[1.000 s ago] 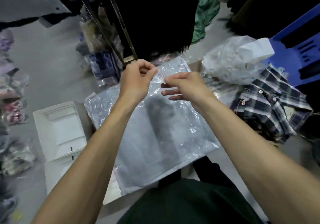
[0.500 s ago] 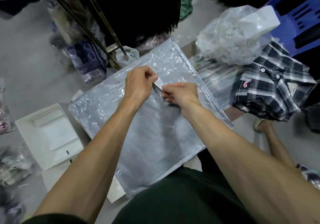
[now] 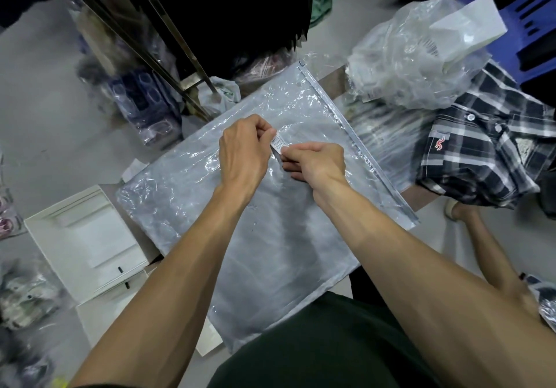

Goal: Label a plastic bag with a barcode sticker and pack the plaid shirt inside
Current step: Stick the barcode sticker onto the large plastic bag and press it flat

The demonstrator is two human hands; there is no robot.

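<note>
A large clear plastic bag [image 3: 240, 237] with a zip strip along its right edge lies flat in front of me, empty. A small white barcode sticker [image 3: 278, 142] is pinched between both hands just above the bag's upper middle. My left hand [image 3: 243, 153] grips the sticker's upper end with curled fingers. My right hand [image 3: 316, 160] holds its lower end between thumb and fingertips. The black-and-white plaid shirt [image 3: 478, 153] lies folded to the right, off the bag.
A crumpled heap of clear plastic bags [image 3: 415, 57] sits above the shirt. White trays [image 3: 87, 243] lie at left. Metal rack legs [image 3: 156, 45] and bagged goods stand behind the bag. A blue crate [image 3: 529, 11] is far right, a bare leg [image 3: 487, 246] at right.
Both hands came down toward the bag with the sticker held between them. The view has tilted, so the bag and shirt appear lower and fuller.
</note>
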